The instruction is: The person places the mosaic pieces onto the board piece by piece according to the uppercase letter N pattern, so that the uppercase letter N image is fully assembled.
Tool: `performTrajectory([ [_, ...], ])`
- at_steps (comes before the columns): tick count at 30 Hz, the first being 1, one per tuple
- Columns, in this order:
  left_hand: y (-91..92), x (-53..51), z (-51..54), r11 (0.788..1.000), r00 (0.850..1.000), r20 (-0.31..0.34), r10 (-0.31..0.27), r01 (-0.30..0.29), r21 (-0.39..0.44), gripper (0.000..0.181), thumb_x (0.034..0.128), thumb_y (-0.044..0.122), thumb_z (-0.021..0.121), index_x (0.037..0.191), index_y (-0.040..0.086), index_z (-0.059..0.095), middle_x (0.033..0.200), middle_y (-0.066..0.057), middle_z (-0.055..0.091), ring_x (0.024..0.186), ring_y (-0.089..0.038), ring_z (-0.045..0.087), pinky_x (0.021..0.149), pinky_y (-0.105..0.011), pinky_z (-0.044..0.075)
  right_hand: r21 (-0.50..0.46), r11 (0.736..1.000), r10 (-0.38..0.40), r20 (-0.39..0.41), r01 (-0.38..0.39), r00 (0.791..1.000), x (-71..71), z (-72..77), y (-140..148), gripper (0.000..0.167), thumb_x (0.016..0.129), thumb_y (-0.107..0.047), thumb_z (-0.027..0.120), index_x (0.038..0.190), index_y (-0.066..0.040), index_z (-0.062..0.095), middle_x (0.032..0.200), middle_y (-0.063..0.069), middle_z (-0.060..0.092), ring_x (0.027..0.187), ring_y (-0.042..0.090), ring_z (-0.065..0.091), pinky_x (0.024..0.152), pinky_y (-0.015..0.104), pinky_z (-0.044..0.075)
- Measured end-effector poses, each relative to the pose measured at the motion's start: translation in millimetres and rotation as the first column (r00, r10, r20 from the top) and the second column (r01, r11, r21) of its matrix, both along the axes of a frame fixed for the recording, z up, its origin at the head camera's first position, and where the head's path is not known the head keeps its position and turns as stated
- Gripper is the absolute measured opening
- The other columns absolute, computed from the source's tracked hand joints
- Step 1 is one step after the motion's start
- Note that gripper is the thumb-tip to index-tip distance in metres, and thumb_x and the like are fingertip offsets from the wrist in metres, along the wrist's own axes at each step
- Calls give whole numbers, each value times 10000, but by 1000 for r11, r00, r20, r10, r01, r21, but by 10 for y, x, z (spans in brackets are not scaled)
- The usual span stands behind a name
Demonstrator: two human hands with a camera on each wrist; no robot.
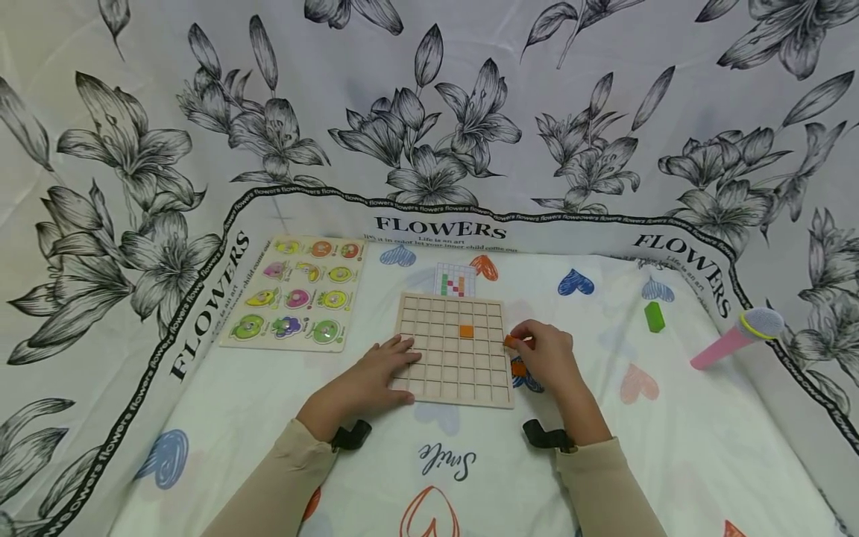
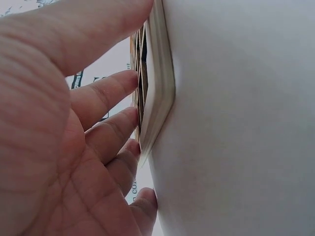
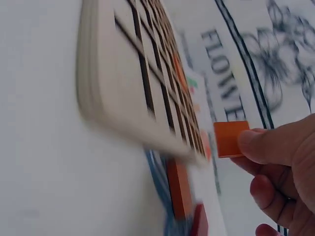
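Note:
A wooden grid board lies on the cloth, with one orange square in a cell right of its centre. My left hand rests on the board's left edge, fingers spread; the left wrist view shows the hand against the board's edge. At the board's right edge, my right hand pinches an orange square tile, seen in the right wrist view between thumb and finger as a flat tile. Another orange piece lies below that hand, beside the board.
A small pattern card touches the board's far edge. On the left lies a fruit puzzle board. To the right are a green block and a pink toy microphone. A red piece shows in the right wrist view.

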State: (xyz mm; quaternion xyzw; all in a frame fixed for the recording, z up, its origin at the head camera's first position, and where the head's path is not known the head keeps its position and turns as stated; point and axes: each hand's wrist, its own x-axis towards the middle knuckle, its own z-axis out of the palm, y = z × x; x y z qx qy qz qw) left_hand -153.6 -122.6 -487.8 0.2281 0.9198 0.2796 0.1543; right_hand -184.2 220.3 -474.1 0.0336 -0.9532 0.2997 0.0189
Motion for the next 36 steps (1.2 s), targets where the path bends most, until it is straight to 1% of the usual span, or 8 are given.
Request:
performTrajectory([
  [2,4,1,-2,1000,1000,-1,0,0,-3,755,947,316,866,1616,163,549,1802,-61,314,1715,-302,147,1395,-579,127,-20,1000,20,-10,-21,1000,-16,15,-139,102,1041,-186,758,1127,-140,791,1039,34,801,884,233,638,914,458,493],
  [4,5,2,-15,1000,1000,-5,6,-6,-8,754,945,316,868,1614,171,552,1802,-52,317,1714,-298,150,1394,-578,130,-23,998,58,-15,-58,998,-43,13,-290,95,1036,-171,763,1121,-147,798,1049,18,801,883,220,632,866,419,506],
  [6,6,1,-27,1000,1000,-7,8,-8,-11,755,946,322,867,1617,180,550,1803,-42,315,1715,-289,149,1395,-573,130,-18,995,97,-17,-97,995,-84,-8,-411,86,1029,-160,769,1110,-152,799,1066,9,803,903,219,634,886,426,520],
  [11,7,-7,-42,1000,1000,-6,4,-4,-13,751,957,329,856,1624,190,541,1805,-30,311,1716,-275,146,1398,-561,128,36,988,151,-21,-151,988,-185,-65,-584,73,1033,-168,765,1103,-161,785,1035,-14,787,866,205,606,994,513,432],
  [15,6,-13,-49,1000,1000,-7,-1,1,-13,750,958,332,854,1623,186,542,1805,-34,312,1716,-278,146,1398,-561,127,48,987,157,-26,-156,987,-212,-83,-617,63,1029,-167,770,1091,-164,781,1008,-24,771,845,202,594,997,523,415],
  [22,-7,-13,-54,1000,1000,-18,-1,1,-14,748,952,331,860,1616,181,551,1800,-42,321,1713,-288,159,1394,-575,135,23,985,172,-2,-172,985,-181,-104,-617,57,1011,-172,792,1068,-168,791,1025,-24,785,849,198,605,999,535,433],
  [29,2,-8,-42,1000,1000,-17,5,-5,-24,748,952,339,858,1618,195,550,1802,-29,318,1714,-280,156,1397,-564,131,34,982,185,-35,-183,982,-159,-149,-608,78,1010,-177,796,1086,-162,805,1093,-6,778,956,216,646,1021,550,462],
  [36,4,-9,-42,1000,1000,-17,7,-7,-23,750,948,335,864,1615,185,554,1798,-40,327,1713,-288,163,1394,-575,139,26,983,180,-36,-179,983,-162,-191,-610,100,1008,-163,793,1102,-147,822,1111,9,756,1031,219,671,1015,553,466],
])
